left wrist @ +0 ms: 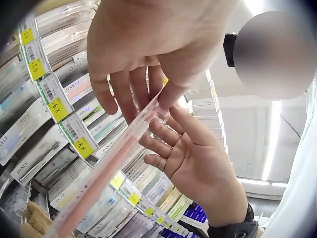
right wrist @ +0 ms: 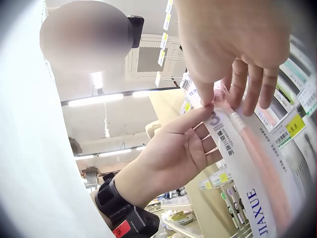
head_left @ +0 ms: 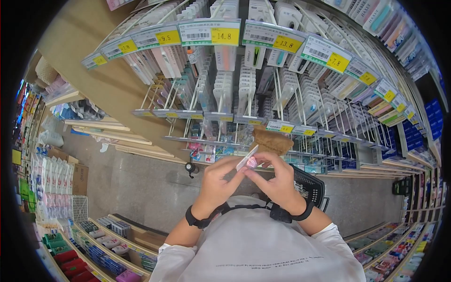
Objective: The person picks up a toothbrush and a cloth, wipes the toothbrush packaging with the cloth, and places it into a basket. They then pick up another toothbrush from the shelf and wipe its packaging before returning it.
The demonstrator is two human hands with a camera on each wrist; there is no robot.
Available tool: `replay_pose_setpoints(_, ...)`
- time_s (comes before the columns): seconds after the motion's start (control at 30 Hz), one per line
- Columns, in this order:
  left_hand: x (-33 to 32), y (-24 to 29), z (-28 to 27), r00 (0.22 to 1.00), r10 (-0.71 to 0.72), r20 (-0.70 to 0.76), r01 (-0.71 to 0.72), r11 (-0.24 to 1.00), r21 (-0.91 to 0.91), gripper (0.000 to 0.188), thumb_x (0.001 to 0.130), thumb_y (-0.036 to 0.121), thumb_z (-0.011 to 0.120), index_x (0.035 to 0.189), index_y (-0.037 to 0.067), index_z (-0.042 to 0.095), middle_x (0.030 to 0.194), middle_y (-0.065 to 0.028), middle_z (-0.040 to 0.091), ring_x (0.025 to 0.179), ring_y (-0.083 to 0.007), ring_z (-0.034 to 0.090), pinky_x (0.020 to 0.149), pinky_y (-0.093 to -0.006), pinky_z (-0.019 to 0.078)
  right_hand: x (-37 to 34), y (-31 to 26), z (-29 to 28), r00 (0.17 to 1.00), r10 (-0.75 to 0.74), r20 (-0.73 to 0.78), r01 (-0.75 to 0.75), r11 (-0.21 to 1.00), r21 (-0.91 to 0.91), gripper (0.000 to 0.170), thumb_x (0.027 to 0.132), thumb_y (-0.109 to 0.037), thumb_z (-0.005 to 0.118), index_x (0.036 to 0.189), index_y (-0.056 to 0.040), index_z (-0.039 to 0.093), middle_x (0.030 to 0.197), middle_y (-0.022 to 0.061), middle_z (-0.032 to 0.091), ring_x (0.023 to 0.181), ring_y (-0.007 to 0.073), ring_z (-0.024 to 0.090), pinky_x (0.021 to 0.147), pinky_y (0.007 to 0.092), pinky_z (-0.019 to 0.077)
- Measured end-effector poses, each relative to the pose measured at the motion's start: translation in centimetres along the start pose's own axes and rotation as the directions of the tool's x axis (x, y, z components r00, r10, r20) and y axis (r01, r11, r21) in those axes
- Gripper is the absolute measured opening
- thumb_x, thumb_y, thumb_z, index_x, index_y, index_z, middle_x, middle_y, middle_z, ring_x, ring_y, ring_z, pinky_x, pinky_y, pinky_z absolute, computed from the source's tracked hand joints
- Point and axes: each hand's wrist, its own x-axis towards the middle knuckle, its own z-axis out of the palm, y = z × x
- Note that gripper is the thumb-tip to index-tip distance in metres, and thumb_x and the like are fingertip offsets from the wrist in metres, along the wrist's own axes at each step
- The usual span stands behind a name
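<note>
A packaged pink toothbrush [right wrist: 257, 163] with "JIAXUE" lettering fills the lower right of the right wrist view, and its pack [left wrist: 106, 171] runs edge-on across the left wrist view. My left hand [head_left: 220, 181] pinches the pack between thumb and fingers. On the other side, my right hand [head_left: 276, 181] has its thumb and fingertips at the pack's top end, by the pink brush head [head_left: 252, 162]. In the right wrist view the right hand's thumb and index finger meet at that clear end. Both hands are in front of the chest.
Racks of hanging toothbrush packs with price tags [head_left: 224, 35] stand ahead. Below them are a brown item [head_left: 273, 141] and a black basket [head_left: 307, 188] to the right. Stocked shelves [head_left: 112, 239] lie at lower left, cartons [head_left: 80, 178] at left. Grey floor [head_left: 136, 183] lies between.
</note>
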Motion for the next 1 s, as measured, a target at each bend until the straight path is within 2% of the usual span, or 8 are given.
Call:
replay_pose_setpoints(0.27,0.1,-0.5,-0.3,0.993,0.047,0.106,-0.047,0.999,-0.003,0.033,0.072,-0.003,0.067,0.105,-0.001,0.067,0.101,-0.0152,0.068,0.09,-0.0256,0.066,0.079,-0.0321,0.0513,-1.2,1.3,0.3,0.999,-0.001,-0.045,0.003,0.999,0.047,0.034,0.074,-0.009,0.077,0.102,0.002,0.06,0.092,0.0131,0.067,0.086,0.0202,0.067,0.075,0.0296,0.0524)
replay_pose_setpoints(0.47,0.6,-0.3,0.0,0.979,0.157,0.128,-0.161,0.987,0.026,0.037,0.068,-0.002,0.07,0.104,0.0,0.067,0.101,-0.0143,0.068,0.088,-0.0271,0.065,0.078,-0.0337,0.0509,-2.3,3.2,0.8,0.994,0.069,-0.087,-0.04,0.954,0.297,0.029,0.077,-0.002,0.074,0.101,0.0046,0.059,0.099,0.0148,0.066,0.091,0.0196,0.066,0.081,0.0304,0.0525)
replay_pose_setpoints(0.53,0.5,-0.3,0.3,0.979,0.179,0.093,-0.182,0.983,0.029,0.037,0.066,-0.001,0.071,0.103,0.002,0.068,0.102,-0.0129,0.068,0.089,-0.027,0.065,0.078,-0.0336,0.0504,-2.3,3.4,0.7,0.987,0.15,-0.05,-0.106,0.861,0.498,0.028,0.079,0.002,0.07,0.104,0.0042,0.056,0.105,0.0141,0.064,0.096,0.0195,0.064,0.085,0.0315,0.0516)
replay_pose_setpoints(0.67,0.6,-1.2,0.2,0.971,0.214,0.108,-0.223,0.971,0.086,0.038,0.064,0.004,0.074,0.102,0.005,0.069,0.104,-0.0115,0.067,0.091,-0.0267,0.064,0.079,-0.0343,0.0488,-2.6,3.7,0.1,0.985,0.169,0.01,-0.137,0.76,0.636,0.028,0.082,0.004,0.065,0.107,0.0033,0.053,0.108,0.0132,0.062,0.1,0.019,0.062,0.088,0.0321,0.0503)
replay_pose_setpoints(0.73,0.5,-1.5,-0.1,0.943,0.315,0.106,-0.33,0.926,0.185,0.041,0.062,0.011,0.077,0.102,0.01,0.07,0.112,-0.0102,0.065,0.094,-0.0261,0.063,0.08,-0.0346,0.0471,-2.9,3.9,-0.4,0.987,0.157,-0.023,-0.097,0.71,0.698,0.029,0.082,0.006,0.063,0.108,0.0017,0.051,0.11,0.0119,0.061,0.101,0.017,0.061,0.089,0.0308,0.0494)
replay_pose_setpoints(0.87,0.5,-1.2,-0.9,0.926,0.353,0.134,-0.378,0.877,0.297,0.045,0.059,0.014,0.079,0.103,0.014,0.07,0.12,-0.0093,0.061,0.097,-0.0257,0.062,0.081,-0.035,0.0465,-3.0,4.4,-0.8,0.957,0.29,-0.003,-0.204,0.681,0.703,0.026,0.084,-0.002,0.064,0.107,-0.002,0.052,0.105,0.0057,0.062,0.096,0.0111,0.061,0.084,0.0261,0.0487)
replay_pose_setpoints(0.9,0.4,-1.3,-1.0,0.926,0.335,0.173,-0.37,0.896,0.245,0.047,0.058,0.014,0.08,0.103,0.014,0.07,0.121,-0.0117,0.06,0.094,-0.027,0.062,0.081,-0.0356,0.0471,-3.2,4.7,-0.9,0.969,0.246,0.019,-0.192,0.704,0.683,0.026,0.089,-0.006,0.057,0.114,-0.003,0.049,0.109,0.004,0.059,0.1,0.0122,0.059,0.084,0.0279,0.0494)
replay_pose_setpoints(1.0,0.1,-1.8,-1.2,0.922,0.314,0.226,-0.358,0.914,0.191,0.05,0.056,0.011,0.081,0.105,0.014,0.069,0.119,-0.0137,0.06,0.091,-0.0274,0.063,0.079,-0.0354,0.0487,-3.7,6.4,-1.0,0.966,0.257,0.027,-0.194,0.65,0.735,0.029,0.089,-0.008,0.059,0.116,-0.0044,0.048,0.11,0.0045,0.058,0.102,0.015,0.06,0.086,0.0299,0.0503)
